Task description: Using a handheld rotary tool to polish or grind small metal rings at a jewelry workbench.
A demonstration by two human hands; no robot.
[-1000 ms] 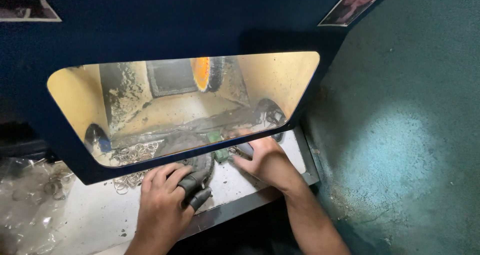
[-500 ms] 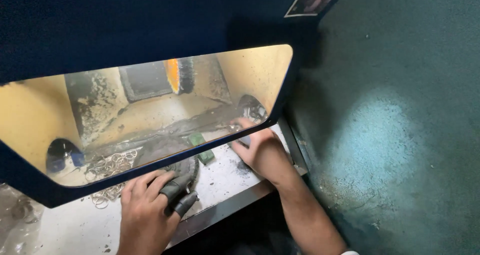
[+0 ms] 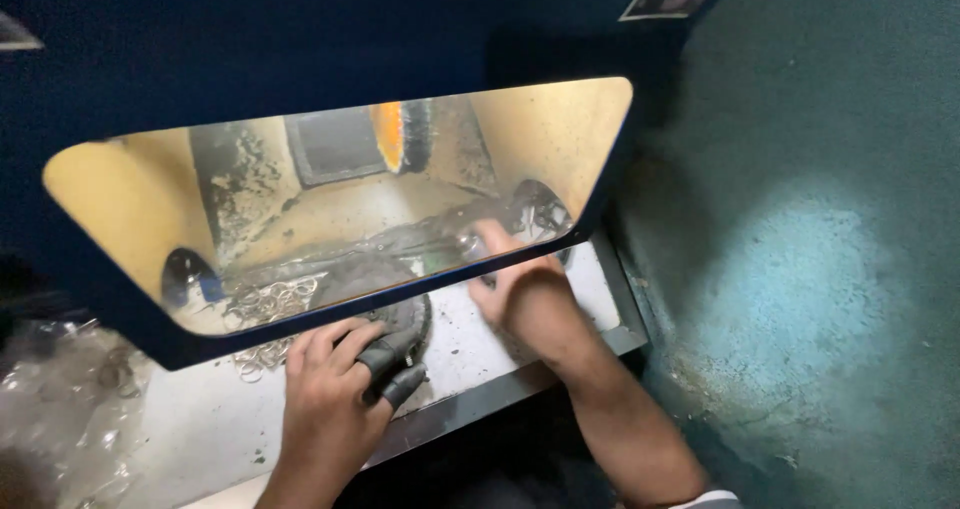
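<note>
1. Far left: crumpled clear plastic sheet [image 3: 60, 399] lying on the pale surface [image 3: 190, 439], reaching the picture's left edge.
2. Above, across the width: dark blue machine hood [image 3: 300, 39] with a wide amber viewing window [image 3: 330, 199]; lower blue rim slanting up from left to right, leaving only a low gap above the surface.
3. Just left of centre: loose heap of small metal rings [image 3: 270, 304], partly under the window, partly spilling out onto the surface; not in any container.
4. Centre, near edge: left hand [image 3: 330, 399] resting palm down on the surface, dark covers on two fingertips [image 3: 385, 354], fingers curled loosely against a dark rounded object [image 3: 385, 294] half hidden behind the window; firm grip or mere contact impossible to tell.
5. Behind, through the window: orange-edged wheel [image 3: 395, 134] upright at the back of the chamber, well apart from both hands.
6. Right of centre: right hand [image 3: 525, 294] reaching under the hood rim, fingertips together on something small and shiny behind the glass; the item itself too blurred to identify.
7. Front edge: dark metal lip [image 3: 520, 389] bordering the surface, ending at the right corner.
8. Far right: teal floor [image 3: 820, 269], open and lit by a pale patch.
</note>
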